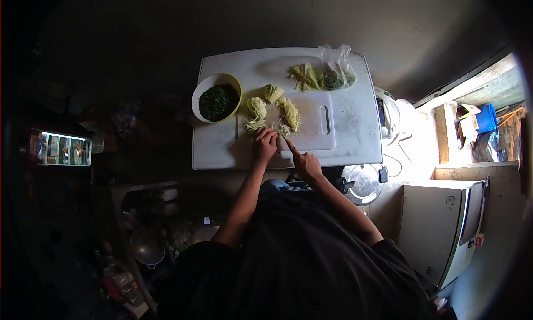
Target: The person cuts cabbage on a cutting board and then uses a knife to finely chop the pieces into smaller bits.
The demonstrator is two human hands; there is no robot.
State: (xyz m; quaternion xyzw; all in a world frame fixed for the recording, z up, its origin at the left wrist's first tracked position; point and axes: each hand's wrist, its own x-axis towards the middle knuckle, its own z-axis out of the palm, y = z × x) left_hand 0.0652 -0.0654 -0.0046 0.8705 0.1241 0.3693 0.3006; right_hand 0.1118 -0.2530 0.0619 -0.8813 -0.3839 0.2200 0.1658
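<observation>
My right hand [307,165] is closed around a knife [285,137], its index finger stretched forward along the knife. The blade points up and left, at small bits of cut cabbage on the white cutting board [313,145]. Close to its left, my left hand [265,146] has its fingers curled down onto cabbage at the board's near edge, mostly hidden beneath them. Beyond the fingers lie a partly shredded cabbage chunk [256,106] and another cabbage piece [272,93]. A heap of finely chopped cabbage [289,114] stretches across the middle of the board.
A yellow-and-white bowl [238,105] of chopped dark greens stands at the left of the white table [355,136]. Loose cabbage leaves [306,77] and a clear plastic bag [339,70] lie at the far right. A round metal lid [363,184] and a white cabinet-like appliance [433,225] are to the right.
</observation>
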